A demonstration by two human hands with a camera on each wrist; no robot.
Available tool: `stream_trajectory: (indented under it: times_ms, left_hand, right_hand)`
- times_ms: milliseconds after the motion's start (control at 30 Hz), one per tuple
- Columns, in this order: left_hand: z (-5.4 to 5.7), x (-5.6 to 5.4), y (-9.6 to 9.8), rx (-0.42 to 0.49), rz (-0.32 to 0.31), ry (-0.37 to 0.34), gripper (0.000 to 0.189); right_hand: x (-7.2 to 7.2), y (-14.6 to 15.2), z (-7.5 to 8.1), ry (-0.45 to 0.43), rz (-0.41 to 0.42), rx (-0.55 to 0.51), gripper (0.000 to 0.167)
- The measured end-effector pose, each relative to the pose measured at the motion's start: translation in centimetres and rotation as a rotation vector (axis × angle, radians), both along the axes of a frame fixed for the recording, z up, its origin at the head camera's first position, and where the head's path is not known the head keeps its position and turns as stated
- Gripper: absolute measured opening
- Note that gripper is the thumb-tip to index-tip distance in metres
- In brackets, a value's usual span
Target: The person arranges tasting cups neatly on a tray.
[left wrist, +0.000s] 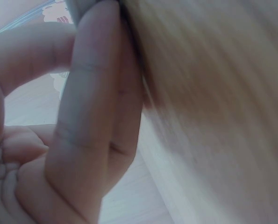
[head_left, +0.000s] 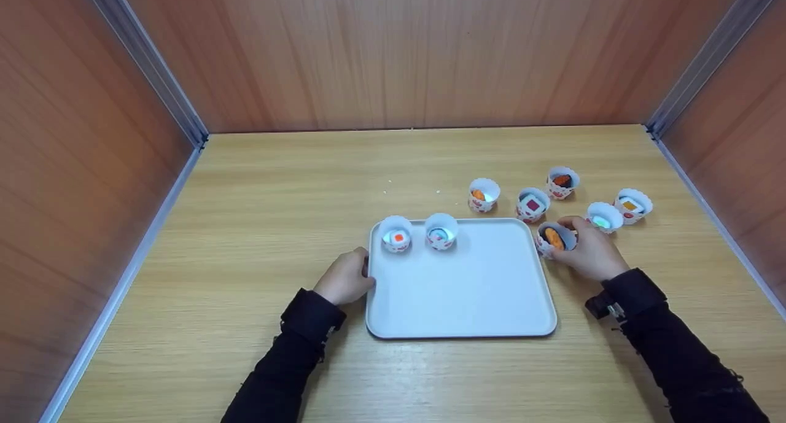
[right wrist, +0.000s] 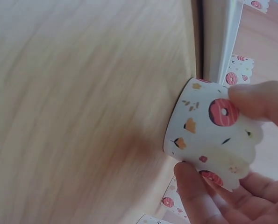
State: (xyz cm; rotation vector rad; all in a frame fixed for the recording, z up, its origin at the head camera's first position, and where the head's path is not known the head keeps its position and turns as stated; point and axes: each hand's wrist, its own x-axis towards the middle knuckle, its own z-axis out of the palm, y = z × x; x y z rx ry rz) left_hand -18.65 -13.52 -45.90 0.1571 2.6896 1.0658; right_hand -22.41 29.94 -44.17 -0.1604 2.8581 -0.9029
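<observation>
My left hand (head_left: 346,277) grips the left rim of a pale grey rectangular tray (head_left: 466,294), thumb on the upper side. Two paper baking cups stand in the tray's far left part: one cup (head_left: 395,223) contains a small orange-and-white piece, the other cup (head_left: 441,221) a bluish piece. Just off the tray's right edge, my right hand (head_left: 592,252) pinches another paper cup (right wrist: 209,133) between thumb and fingers. Donuts and flowers are printed on its wall. An oblong orange piece (head_left: 554,238) lies inside it. In the left wrist view the fingers (left wrist: 85,102) hide most of the tray.
More paper cups stand on the wooden table (head_left: 276,202) beyond and right of the tray: an orange-filled cup (head_left: 485,185), a cup (head_left: 533,193) with a red-and-white piece, and several others toward the right. Wooden panels (head_left: 393,54) enclose the back and sides.
</observation>
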Motion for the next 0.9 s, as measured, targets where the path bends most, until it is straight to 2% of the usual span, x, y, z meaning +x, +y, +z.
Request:
stream_trajectory:
  times_ms: [200, 400, 567, 900]
  left_hand:
    - [-0.1, -0.1, 0.1, -0.009, 0.002, 0.004, 0.024]
    - [0.0, -0.1, 0.1, -0.007, 0.018, -0.020, 0.027]
    - [0.0, -0.1, 0.0, -0.009, 0.023, -0.031, 0.028]
    - [-0.1, 0.0, 0.0, -0.004, 0.003, -0.010, 0.025]
  right_hand:
    - [0.1, 0.1, 0.2, 0.012, -0.012, -0.003, 0.067]
    - [-0.1, 0.0, 1.2, -0.014, -0.043, -0.005, 0.064]
    - [-0.4, -0.8, 2.0, 0.000, -0.051, -0.013, 0.064]
    - [-1.3, -3.5, 2.3, 0.012, -0.005, -0.035, 0.064]
